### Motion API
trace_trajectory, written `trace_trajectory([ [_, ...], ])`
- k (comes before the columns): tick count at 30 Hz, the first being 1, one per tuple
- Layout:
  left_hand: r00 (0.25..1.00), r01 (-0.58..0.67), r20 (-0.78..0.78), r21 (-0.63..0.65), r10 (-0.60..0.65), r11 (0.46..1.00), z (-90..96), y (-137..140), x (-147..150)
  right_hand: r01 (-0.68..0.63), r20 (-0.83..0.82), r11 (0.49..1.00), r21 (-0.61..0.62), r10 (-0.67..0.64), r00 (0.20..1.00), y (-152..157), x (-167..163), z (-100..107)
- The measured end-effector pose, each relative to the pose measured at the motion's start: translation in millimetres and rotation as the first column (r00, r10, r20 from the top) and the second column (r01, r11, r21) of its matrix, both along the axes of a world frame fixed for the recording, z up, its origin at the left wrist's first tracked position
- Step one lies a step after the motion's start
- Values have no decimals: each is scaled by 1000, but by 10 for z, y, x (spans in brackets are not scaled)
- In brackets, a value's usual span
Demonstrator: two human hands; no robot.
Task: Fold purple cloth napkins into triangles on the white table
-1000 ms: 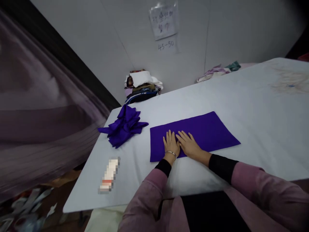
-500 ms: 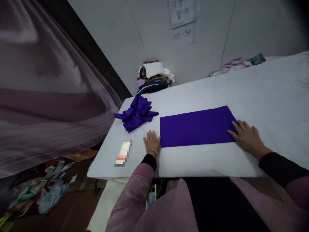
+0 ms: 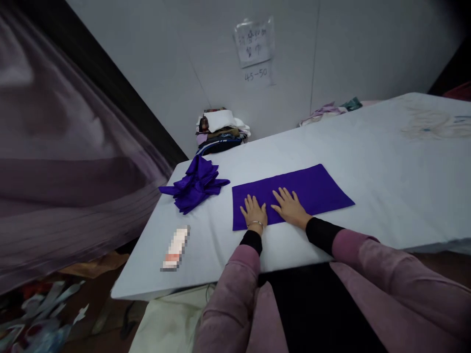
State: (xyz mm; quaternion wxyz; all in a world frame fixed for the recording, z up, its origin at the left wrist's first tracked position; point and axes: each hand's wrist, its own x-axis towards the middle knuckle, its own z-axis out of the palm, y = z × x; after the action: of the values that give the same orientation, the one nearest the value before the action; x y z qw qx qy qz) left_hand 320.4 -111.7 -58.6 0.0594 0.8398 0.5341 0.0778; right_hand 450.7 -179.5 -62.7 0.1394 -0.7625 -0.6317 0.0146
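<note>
A purple cloth, folded into a long flat rectangle, lies on the white-covered table. My left hand rests flat on its left part with the fingers spread. Just to the right, my right hand lies palm down near the cloth's middle, fingers also spread. Neither hand grips anything. Left of the flat cloth sits a crumpled, pleated bunch of purple cloth, apart from both hands.
A pixelated, pale oblong thing lies near the table's left front. Folded fabrics are piled at the back edge, and more cloth lies farther right. A large mauve curtain hangs at left; plastic bags are on the floor.
My right hand has moved left from the cloth's right end to its middle. My left hand has shifted from beside the left edge onto the cloth. The view has turned somewhat.
</note>
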Motion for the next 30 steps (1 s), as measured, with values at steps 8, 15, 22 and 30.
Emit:
trace_trajectory([
  [8, 981, -118, -159, -7, 115, 993, 32, 247, -631, 284, 86, 956, -77, -278, 957, -823, 1217, -113],
  [15, 985, -77, -145, 111, 93, 991, 135, 187, -559, 418, 102, 908, -33, -413, 905, -1059, 1449, 63],
  [22, 987, 138, -82, -7, -139, 990, 50, -183, 299, 65, -69, 998, -12, -66, 995, -130, 272, 86],
  [30, 963, -247, -108, 26, 248, 969, 78, 389, -794, 250, 62, 968, -23, -249, 967, -822, 1307, -216],
])
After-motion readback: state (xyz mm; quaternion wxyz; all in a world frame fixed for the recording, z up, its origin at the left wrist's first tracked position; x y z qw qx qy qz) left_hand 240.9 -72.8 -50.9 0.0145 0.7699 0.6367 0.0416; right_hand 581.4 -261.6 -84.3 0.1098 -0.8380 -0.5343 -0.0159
